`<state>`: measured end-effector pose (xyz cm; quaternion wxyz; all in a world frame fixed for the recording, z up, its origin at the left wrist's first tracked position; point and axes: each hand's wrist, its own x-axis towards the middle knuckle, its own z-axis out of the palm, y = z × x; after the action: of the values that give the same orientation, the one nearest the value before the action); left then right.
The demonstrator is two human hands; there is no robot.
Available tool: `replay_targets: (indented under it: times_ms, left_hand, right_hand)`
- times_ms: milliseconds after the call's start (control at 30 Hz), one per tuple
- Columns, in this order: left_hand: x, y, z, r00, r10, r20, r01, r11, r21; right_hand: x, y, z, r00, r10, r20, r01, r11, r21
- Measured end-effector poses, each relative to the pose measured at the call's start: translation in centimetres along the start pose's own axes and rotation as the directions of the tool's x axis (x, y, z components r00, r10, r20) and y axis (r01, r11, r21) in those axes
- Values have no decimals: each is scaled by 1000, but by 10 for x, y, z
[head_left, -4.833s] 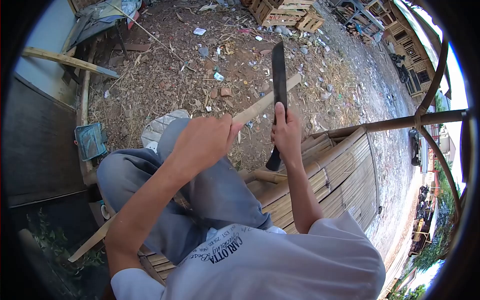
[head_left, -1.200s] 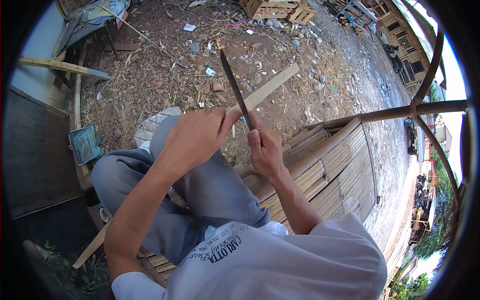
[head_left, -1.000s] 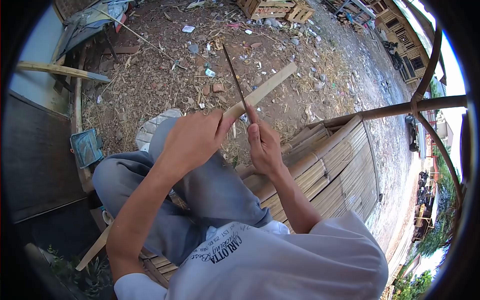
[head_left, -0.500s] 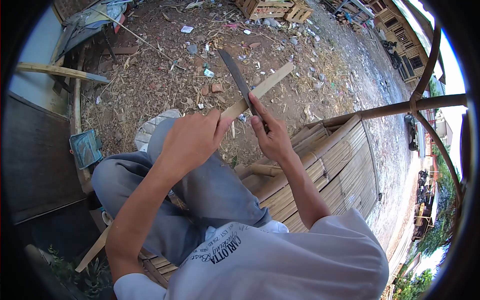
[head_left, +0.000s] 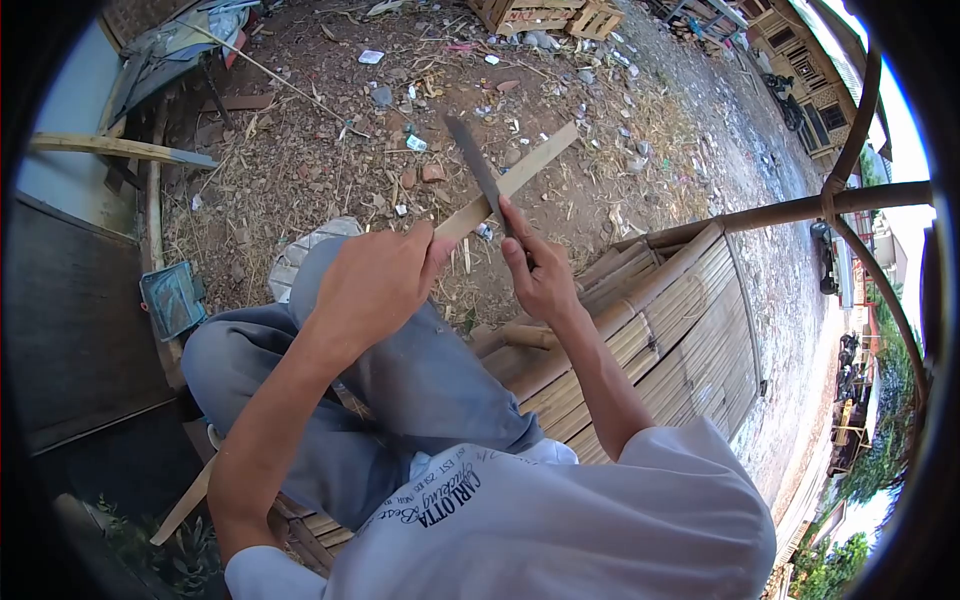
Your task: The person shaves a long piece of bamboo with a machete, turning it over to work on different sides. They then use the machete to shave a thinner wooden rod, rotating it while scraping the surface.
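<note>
In front of my bent knees, my left hand [head_left: 378, 272] is closed around the near end of a pale, flat bamboo strip [head_left: 543, 160]. The strip slants up and to the right out of the fist. My right hand [head_left: 543, 272] grips a long dark knife [head_left: 472, 158], its fingers hiding most of the handle. The blade points up and to the left and crosses the strip in an X, touching it or very close to it. My right index finger lies along the base of the blade, near the strip.
A bamboo bench [head_left: 690, 340] extends to the right beneath a pole [head_left: 780, 210]. Litter and stones cover the dirt ground [head_left: 330, 150]. A wooden crate [head_left: 545, 18] stands at the back, a blue plastic container [head_left: 172, 300] at left. Another pale strip [head_left: 185, 500] lies beside my left elbow.
The knife tip has shifted slightly down and to the right, and the blade appears turned a little. Both hands and the strip have moved slightly left.
</note>
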<state>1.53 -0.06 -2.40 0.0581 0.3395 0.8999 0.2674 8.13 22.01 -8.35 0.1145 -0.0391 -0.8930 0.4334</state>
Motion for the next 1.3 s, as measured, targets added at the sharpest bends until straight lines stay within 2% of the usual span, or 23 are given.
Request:
replay_targets:
  times_ms: [33,100,200,233,267,333,433,500,533,600,667,733,767,833,867,1000,1067,1100,1167,1200,1233,1267,1300]
  left_hand:
    - [-1,0,-1,1000,-19,13,18,1000,14]
    - [-7,-1,-1,1000,4,2,-4,1000,27]
    - [-5,-1,-6,1000,7,-10,-7,999,45]
    - [-6,1,-5,1000,-20,9,19,999,31]
    - [-7,3,-3,1000,-16,21,15,1000,23]
    - [-2,3,-4,999,-24,46,23,999,25]
    - [0,7,-2,1000,3,8,-3,1000,22]
    - [-1,6,-2,1000,23,8,-23,999,32]
    - [0,6,-2,999,36,-5,-36,999,35]
    - [2,2,-2,1000,15,14,-16,999,41]
    - [0,3,0,1000,-10,26,9,999,45]
    - [-3,3,-3,1000,16,-12,-15,999,30]
    - [-2,2,-5,1000,5,-15,-5,999,34]
    - [-1,5,-5,997,-61,44,61,998,6]
    - [0,5,-5,996,-80,41,80,997,3]
    - [2,7,-6,999,-27,31,28,999,-36]
    - [3,7,-5,999,-24,42,26,999,-45]
    - [3,5,-2,1000,22,10,-21,999,-45]
    - [-4,7,-1,998,53,-31,-54,998,-41]
    - [-9,9,-2,979,159,-127,-146,983,109]
    - [-15,10,-5,940,274,-203,-216,939,268]
    - [-26,11,-11,945,254,-208,-194,943,270]
    - [-43,17,-25,952,211,-220,-144,947,287]
  right_hand:
    - [8,12,0,992,22,-128,-23,1000,-4]
    - [37,54,-37,891,398,-216,-370,915,160]
    - [37,85,-52,926,297,-233,-246,943,224]
    - [28,61,-49,931,321,-175,-248,906,342]
    - [16,50,-41,926,333,-177,-261,904,338]
    - [6,32,-23,981,156,-114,-124,960,253]
    - [-2,4,-9,998,60,1,-59,979,197]
    - [1,-8,-9,987,-129,99,129,992,3]
    - [5,-3,-10,988,-127,92,127,992,3]
    - [26,18,-18,991,-5,-135,1,999,-34]
    - [54,52,-48,916,385,-113,-315,864,392]
    - [64,63,-72,866,474,-160,-304,753,583]
    - [63,63,-72,870,469,-150,-304,751,586]
    - [45,41,-72,832,545,-102,-280,571,772]
    - [36,30,-67,836,543,-84,-292,570,768]
    - [5,-15,-27,924,371,-90,-196,662,724]
    - [-3,-37,-11,955,185,-230,12,753,658]
    - [-2,-43,-1,959,189,-211,-1,746,666]
    - [10,-50,12,945,-116,-307,233,896,378]
    - [15,-51,15,949,-122,-291,233,893,386]
    - [20,-52,18,945,-205,-255,275,920,278]
    - [22,-54,21,936,-283,-208,319,932,171]
    - [23,-59,19,969,-208,-130,232,951,206]
